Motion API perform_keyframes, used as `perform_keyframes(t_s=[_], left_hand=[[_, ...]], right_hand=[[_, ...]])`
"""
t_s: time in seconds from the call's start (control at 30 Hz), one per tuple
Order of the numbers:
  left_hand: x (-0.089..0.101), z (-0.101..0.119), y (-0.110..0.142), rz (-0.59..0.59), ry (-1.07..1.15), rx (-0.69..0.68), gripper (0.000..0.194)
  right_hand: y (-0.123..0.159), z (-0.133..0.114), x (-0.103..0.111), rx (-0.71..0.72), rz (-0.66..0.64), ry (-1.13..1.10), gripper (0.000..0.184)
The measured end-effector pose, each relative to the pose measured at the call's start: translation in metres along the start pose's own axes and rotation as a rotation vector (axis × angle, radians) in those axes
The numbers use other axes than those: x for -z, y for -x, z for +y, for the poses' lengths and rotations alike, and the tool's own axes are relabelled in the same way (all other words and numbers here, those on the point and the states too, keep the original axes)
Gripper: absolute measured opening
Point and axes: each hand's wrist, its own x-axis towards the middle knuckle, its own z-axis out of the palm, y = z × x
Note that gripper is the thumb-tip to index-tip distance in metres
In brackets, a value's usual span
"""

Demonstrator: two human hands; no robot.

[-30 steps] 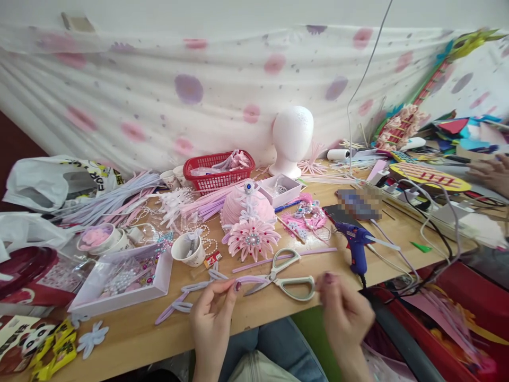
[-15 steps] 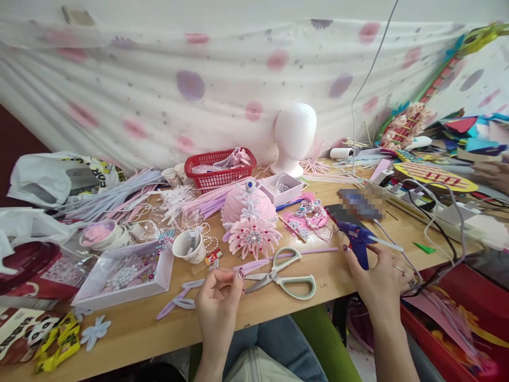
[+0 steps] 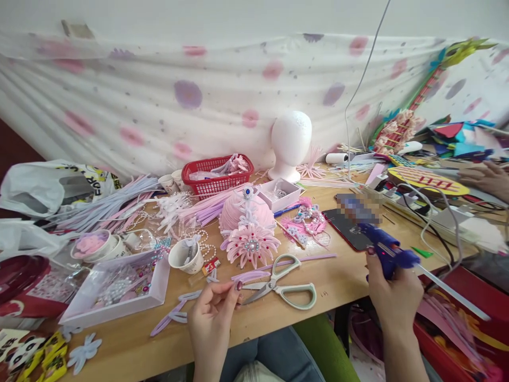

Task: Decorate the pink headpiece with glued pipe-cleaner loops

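My right hand (image 3: 397,294) is wrapped round the handle of a blue hot glue gun (image 3: 384,249), held over the right front of the table. A long white glue stick (image 3: 453,292) juts out of its back end. My left hand (image 3: 212,313) is closed in a pinch near the table's front edge; what sits between the fingertips is hidden or too small to make out. Beside those fingertips lie scissors (image 3: 272,284) with pale green handles, blades apart, and a lilac pipe cleaner piece (image 3: 250,276). Behind them rests a pink wrapped headpiece (image 3: 238,215) with a pink petalled flower (image 3: 251,246) on its front.
A white foam head (image 3: 292,140) and a red basket (image 3: 217,178) stand at the back. Left are a white box of beads (image 3: 157,292) and a paper cup (image 3: 186,257). A phone (image 3: 345,228) and power strip (image 3: 413,204) lie right. Another person's hand (image 3: 487,180) is at far right.
My right hand has lifted the glue gun off the table and turned it, its back end now pointing lower right. My left hand keeps its pinch. The view has shifted slightly.
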Motion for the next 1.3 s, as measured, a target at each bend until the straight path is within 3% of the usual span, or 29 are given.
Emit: perform_keyframes(t_s=[0.07, 0.17, 0.33, 0.57, 0.87, 1.3], left_hand=[[0.003, -0.003, -0.004, -0.036, -0.023, -0.015, 0.038], [0.002, -0.005, -0.005, -0.051, -0.02, -0.03, 0.037], [-0.004, -0.001, 0.002, 0.077, 0.04, -0.069, 0.024], [0.008, -0.001, 0.001, 0.096, 0.014, -0.176, 0.017], [0.004, 0.002, 0.007, 0.125, 0.017, -0.22, 0.011], [-0.003, 0.008, 0.012, 0.171, 0.039, -0.158, 0.012]], right_hand=[[0.01, -0.014, 0.01, -0.124, -0.061, -0.299, 0.039], [0.03, -0.033, 0.02, -0.151, -0.221, -0.632, 0.033], [0.071, -0.052, 0.029, -0.181, -0.475, -0.676, 0.036], [0.084, -0.072, 0.022, 0.251, -0.796, -0.677, 0.043], [0.089, -0.078, 0.013, 0.422, -0.808, -0.678, 0.043], [0.09, -0.08, 0.012, 0.461, -0.75, -0.547, 0.053]])
